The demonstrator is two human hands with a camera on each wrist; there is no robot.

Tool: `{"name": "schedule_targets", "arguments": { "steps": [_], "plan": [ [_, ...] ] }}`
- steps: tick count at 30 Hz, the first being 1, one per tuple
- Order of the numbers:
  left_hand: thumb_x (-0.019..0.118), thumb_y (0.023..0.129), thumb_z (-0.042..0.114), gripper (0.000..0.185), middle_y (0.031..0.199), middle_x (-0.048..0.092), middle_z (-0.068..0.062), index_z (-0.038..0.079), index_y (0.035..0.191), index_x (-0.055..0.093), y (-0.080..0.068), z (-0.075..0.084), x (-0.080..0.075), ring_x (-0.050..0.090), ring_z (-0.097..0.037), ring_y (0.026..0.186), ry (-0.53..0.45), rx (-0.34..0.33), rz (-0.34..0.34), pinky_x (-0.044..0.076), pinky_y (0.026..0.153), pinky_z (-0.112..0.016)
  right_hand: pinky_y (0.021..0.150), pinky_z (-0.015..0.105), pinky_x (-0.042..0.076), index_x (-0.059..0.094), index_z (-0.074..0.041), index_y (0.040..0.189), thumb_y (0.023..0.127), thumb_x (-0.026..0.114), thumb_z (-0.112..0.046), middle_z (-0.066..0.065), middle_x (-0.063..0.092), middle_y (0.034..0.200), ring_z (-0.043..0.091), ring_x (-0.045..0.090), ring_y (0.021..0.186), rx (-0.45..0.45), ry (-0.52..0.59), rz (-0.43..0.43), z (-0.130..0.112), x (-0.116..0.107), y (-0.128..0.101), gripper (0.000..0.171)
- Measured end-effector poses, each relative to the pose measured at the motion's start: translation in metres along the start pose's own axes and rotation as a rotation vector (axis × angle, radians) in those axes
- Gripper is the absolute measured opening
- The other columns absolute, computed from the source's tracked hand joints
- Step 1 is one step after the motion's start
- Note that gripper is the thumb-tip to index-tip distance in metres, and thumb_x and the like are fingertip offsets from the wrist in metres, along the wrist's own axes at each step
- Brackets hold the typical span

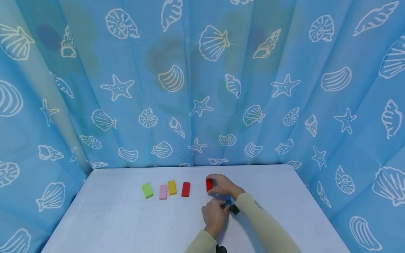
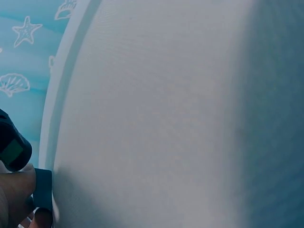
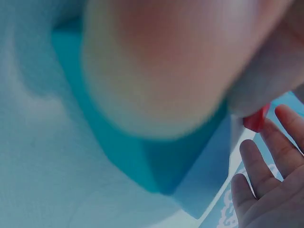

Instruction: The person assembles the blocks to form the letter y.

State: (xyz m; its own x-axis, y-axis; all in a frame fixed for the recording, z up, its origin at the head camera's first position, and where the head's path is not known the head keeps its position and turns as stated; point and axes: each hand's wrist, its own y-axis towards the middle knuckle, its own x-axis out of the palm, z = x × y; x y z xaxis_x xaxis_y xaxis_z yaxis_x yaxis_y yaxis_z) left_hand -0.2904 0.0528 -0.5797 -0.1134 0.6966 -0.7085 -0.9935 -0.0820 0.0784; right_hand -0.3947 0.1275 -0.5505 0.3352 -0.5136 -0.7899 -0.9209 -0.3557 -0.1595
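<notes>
My left hand (image 1: 215,215) pinches a blue block (image 1: 228,202) between thumb and fingers, low over the right-centre of the table. In the left wrist view the same blue block (image 2: 43,189) shows at the fingertips, near the lower left corner. Just beyond it, my right hand (image 1: 223,185) grips a red block (image 1: 209,185) at its far and near ends. In the right wrist view a large blurred finger covers part of the blue block (image 3: 202,187), while the red block (image 3: 256,119) appears by the right hand's fingertips.
Left of the hands, a second red block (image 1: 186,189), a yellow block (image 1: 172,188), a pink block (image 1: 163,192) and a green block (image 1: 147,190) lie in a loose row on the white table (image 1: 126,225). A blue shell-patterned curtain (image 1: 190,88) hangs behind and at both sides.
</notes>
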Motion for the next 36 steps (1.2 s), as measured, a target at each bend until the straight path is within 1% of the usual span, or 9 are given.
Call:
{"name": "schedule_targets", "arguments": {
  "steps": [3,8,12,15,16,20,25,30,36],
  "plan": [
    [0.082,0.079,0.027,0.021,0.076,0.073,0.007,0.018,0.098,0.080,0.000,0.000,0.000,0.061,-0.012,0.070,0.013,0.000,-0.001,0.038,0.065,-0.032,0.106,0.051,0.045,0.056,-0.017,0.138,0.077,0.084,-0.023,0.006,0.057,0.139,0.029,0.051,0.128,0.027,-0.028,0.004,0.000,0.001,0.001,0.067],
    [0.082,0.080,0.026,0.020,0.067,0.069,0.009,0.017,0.097,0.081,0.001,0.001,0.000,0.057,-0.009,0.066,0.006,0.004,0.019,0.035,0.063,-0.029,0.105,0.052,0.046,0.057,-0.017,0.139,0.077,0.084,-0.024,0.007,0.058,0.139,0.029,0.052,0.126,0.049,-0.047,0.005,-0.002,0.000,0.003,0.067],
    [0.082,0.080,0.027,0.022,0.073,0.073,0.007,0.018,0.100,0.081,0.001,0.002,-0.001,0.061,-0.011,0.069,0.014,0.007,0.028,0.034,0.063,-0.029,0.105,0.053,0.046,0.058,-0.017,0.138,0.078,0.084,-0.027,0.008,0.058,0.138,0.030,0.052,0.125,0.061,-0.046,-0.005,-0.002,-0.002,0.005,0.066],
    [0.082,0.080,0.027,0.019,0.075,0.074,0.007,0.019,0.097,0.081,0.000,0.003,-0.001,0.060,-0.010,0.067,0.026,0.008,0.035,0.033,0.062,-0.029,0.106,0.053,0.045,0.059,-0.017,0.137,0.079,0.082,-0.028,0.009,0.058,0.139,0.031,0.051,0.127,0.043,-0.040,-0.013,0.000,-0.004,0.008,0.063],
    [0.082,0.080,0.027,0.018,0.073,0.073,0.007,0.019,0.096,0.081,0.000,0.003,-0.001,0.059,-0.010,0.066,0.024,0.006,0.032,0.032,0.062,-0.029,0.106,0.053,0.045,0.060,-0.016,0.136,0.080,0.082,-0.028,0.010,0.058,0.139,0.031,0.051,0.128,0.033,-0.042,-0.009,0.000,-0.004,0.008,0.062],
    [0.081,0.080,0.028,0.023,0.079,0.074,0.006,0.017,0.100,0.080,0.000,0.002,0.000,0.057,-0.009,0.068,0.002,-0.013,0.003,0.032,0.064,-0.029,0.104,0.050,0.046,0.061,-0.015,0.135,0.080,0.082,-0.026,0.011,0.057,0.138,0.031,0.052,0.127,0.004,-0.089,0.015,0.003,-0.006,0.010,0.060],
    [0.082,0.079,0.030,0.031,0.089,0.077,0.005,0.015,0.106,0.078,0.001,0.003,0.000,0.061,-0.011,0.074,-0.022,-0.035,-0.022,0.034,0.066,-0.030,0.101,0.049,0.049,0.061,-0.017,0.136,0.080,0.082,-0.029,0.010,0.057,0.136,0.029,0.053,0.124,0.038,-0.142,0.030,0.008,-0.009,0.015,0.061],
    [0.083,0.079,0.032,0.033,0.088,0.076,0.005,0.015,0.107,0.078,0.001,0.003,0.000,0.061,-0.011,0.073,-0.026,-0.053,-0.023,0.032,0.066,-0.030,0.103,0.052,0.047,0.060,-0.018,0.137,0.080,0.082,-0.028,0.010,0.056,0.138,0.030,0.052,0.125,0.113,-0.093,0.042,0.016,-0.012,0.020,0.061],
    [0.083,0.078,0.032,0.034,0.090,0.076,0.006,0.016,0.108,0.078,0.001,0.004,0.001,0.057,-0.009,0.070,-0.016,-0.070,-0.027,0.031,0.065,-0.028,0.100,0.051,0.049,0.059,-0.016,0.138,0.081,0.081,-0.025,0.011,0.058,0.132,0.028,0.054,0.116,0.157,-0.034,0.092,0.028,-0.019,0.021,0.061]
  ]
}}
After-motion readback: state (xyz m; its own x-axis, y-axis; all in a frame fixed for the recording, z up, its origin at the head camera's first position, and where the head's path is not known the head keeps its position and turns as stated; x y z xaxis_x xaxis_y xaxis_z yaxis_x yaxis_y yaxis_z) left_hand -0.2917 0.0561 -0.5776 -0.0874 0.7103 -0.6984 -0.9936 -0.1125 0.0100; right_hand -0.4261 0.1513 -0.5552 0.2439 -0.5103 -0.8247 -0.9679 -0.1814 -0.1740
